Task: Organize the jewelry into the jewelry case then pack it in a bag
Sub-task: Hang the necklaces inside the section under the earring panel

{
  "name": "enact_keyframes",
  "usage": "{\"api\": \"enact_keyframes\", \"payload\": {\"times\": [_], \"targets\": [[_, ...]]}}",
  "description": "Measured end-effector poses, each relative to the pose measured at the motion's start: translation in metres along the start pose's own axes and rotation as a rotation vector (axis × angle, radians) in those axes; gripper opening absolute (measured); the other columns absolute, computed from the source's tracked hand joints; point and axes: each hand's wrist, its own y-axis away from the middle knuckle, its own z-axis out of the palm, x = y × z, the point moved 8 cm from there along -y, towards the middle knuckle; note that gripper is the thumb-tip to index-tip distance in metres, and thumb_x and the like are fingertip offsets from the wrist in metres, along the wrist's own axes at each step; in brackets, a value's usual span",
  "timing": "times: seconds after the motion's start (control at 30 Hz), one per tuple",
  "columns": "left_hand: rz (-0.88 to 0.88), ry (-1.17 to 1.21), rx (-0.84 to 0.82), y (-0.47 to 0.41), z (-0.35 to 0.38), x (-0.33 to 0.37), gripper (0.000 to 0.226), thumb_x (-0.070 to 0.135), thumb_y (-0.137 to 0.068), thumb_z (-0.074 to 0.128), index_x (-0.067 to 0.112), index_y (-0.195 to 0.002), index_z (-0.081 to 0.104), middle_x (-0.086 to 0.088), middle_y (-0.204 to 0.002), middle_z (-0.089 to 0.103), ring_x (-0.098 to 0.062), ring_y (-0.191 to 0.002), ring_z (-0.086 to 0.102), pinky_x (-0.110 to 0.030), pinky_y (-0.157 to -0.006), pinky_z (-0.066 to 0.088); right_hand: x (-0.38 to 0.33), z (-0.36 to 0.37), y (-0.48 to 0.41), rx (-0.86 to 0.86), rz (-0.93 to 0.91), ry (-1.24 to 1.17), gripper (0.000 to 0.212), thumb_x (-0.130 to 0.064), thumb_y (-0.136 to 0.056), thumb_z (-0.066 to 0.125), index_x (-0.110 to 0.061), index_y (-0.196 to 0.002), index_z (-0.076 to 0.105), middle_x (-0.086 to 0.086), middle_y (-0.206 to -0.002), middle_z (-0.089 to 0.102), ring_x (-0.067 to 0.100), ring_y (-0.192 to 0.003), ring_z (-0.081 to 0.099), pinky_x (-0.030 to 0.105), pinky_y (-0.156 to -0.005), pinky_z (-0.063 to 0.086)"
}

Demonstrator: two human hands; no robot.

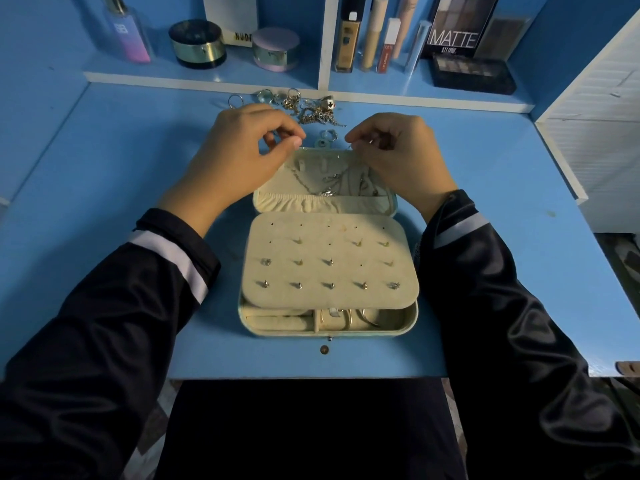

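From the head camera, the jewelry case [244, 320] lies open in the middle of the blue table [104, 174]. Its lid [277, 183] is laid back on the far side. Some necklaces [329, 183] already hang inside the lid. Little stud earrings [329, 285] sit in rows on the soft board [329, 237] in front. Gold hoops [341, 318] rest in the tray under the board.

Both hands are up at the top edge of the lid. The left hand [242, 150] has its thumb and first finger pressed together. The right hand [391, 150] does the same. They seem to pinch a thin chain [350, 146], but it is too fine to see well.

A pile of loose jewelry [301, 109] waits just behind the case, near the shelf [207, 77] of makeup.

The step looks like hanging a necklace in the lid. Next, the chain likely needs hooking on gently, so it does not tangle with the others. Much jewelry is left to sort. No bag can be seen.
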Motion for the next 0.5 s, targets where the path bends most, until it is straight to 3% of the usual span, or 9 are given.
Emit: {"api": "enact_keyframes", "payload": {"times": [0.1,0.23,0.5], "targets": [[-0.005,0.008,-0.049,0.001,0.006,0.001,0.011,0.021,-0.092,0.066,0.017,-0.099,0.074,0.009,-0.088,0.062,0.000,-0.071,0.050,-0.003,-0.067,0.034,0.000,0.003,0.001,-0.034,-0.004,0.006,0.016,-0.005,-0.084,0.063,-0.015,-0.088,0.074,-0.012,-0.062,0.054,0.000,-0.050,0.044,0.008,-0.055,0.034],[-0.010,0.012,-0.079,0.003,0.010,0.003,0.011,0.021,-0.092,0.066,0.019,-0.099,0.074,0.010,-0.088,0.062,-0.009,-0.078,0.055,-0.015,-0.073,0.042,-0.001,0.006,0.002,-0.078,-0.001,0.026,0.015,-0.003,-0.083,0.063,-0.012,-0.087,0.075,-0.012,-0.058,0.051,-0.002,-0.048,0.045,0.008,-0.053,0.035],[-0.006,0.055,-0.137,0.009,0.012,0.009,0.008,0.018,-0.090,0.068,0.019,-0.095,0.074,0.004,-0.087,0.066,-0.009,-0.075,0.055,-0.004,-0.065,0.034,-0.005,0.009,0.004,-0.159,-0.025,-0.024,0.015,-0.003,-0.083,0.064,-0.013,-0.086,0.074,-0.022,-0.048,0.051,-0.001,-0.047,0.044,0.009,-0.053,0.035]]}}
